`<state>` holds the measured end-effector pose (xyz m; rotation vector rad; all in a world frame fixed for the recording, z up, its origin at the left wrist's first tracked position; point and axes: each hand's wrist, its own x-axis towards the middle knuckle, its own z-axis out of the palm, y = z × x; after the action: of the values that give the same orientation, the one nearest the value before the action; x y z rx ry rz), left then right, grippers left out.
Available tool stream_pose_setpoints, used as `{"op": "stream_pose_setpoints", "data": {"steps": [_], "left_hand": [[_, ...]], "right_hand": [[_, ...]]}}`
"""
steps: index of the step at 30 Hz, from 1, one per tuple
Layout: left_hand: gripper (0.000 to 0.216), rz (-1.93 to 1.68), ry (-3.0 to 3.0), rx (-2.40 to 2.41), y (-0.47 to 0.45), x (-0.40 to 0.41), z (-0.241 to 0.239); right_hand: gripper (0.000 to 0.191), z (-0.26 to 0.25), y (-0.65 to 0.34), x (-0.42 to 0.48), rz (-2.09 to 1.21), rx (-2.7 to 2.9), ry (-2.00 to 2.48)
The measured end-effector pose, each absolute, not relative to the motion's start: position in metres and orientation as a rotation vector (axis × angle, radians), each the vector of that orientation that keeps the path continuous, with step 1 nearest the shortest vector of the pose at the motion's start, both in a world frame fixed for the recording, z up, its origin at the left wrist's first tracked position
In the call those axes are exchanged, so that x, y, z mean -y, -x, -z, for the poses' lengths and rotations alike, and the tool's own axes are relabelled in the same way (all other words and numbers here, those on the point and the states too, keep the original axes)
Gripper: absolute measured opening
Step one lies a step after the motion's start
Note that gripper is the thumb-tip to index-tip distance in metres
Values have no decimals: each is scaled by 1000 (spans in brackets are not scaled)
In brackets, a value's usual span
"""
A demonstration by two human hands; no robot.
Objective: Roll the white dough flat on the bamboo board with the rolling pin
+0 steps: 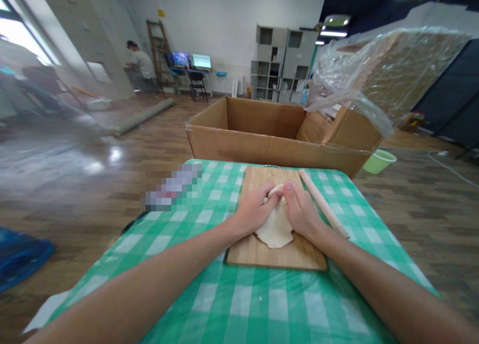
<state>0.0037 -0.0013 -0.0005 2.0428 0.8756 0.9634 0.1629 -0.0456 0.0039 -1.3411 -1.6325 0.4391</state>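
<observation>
A flat, pale sheet of dough [276,230] lies on a wooden cutting board [254,257], its near edge uneven. My left hand [258,207] pinches the dough's far edge from the left, fingers curled. From the right, my right hand [300,207] grips the same far edge, its thumb close to the left fingertips. Between the two hands the edge looks lifted or folded; the fingers partly hide it. Along the board's right side rests a wooden rolling pin [324,203], which neither hand touches.
A green-and-white checked cloth [239,304] covers the table. Beyond it stands a large open cardboard box [254,147], with plastic-wrapped cardboard [407,70] at its right. A light green bucket [379,161] is on the floor. A blurred-out object [174,188] lies at the table's left edge. A person [142,65] sits far back.
</observation>
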Motion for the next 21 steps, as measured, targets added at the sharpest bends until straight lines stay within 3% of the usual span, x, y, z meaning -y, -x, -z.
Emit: {"op": "stream_pose_setpoints", "data": {"steps": [9,18,21], "left_hand": [[35,-987,-2043,-915,0,6,-1],[35,-1014,-1832,-940,0,3,-1],[37,-1025,-1750,-919,2,3,0]], "right_hand": [[59,-2,-160,37,-455,1518,1397],[54,0,-164,40,-1093,1483,1212],[54,0,-164,43,-1116,1597,1222]]}}
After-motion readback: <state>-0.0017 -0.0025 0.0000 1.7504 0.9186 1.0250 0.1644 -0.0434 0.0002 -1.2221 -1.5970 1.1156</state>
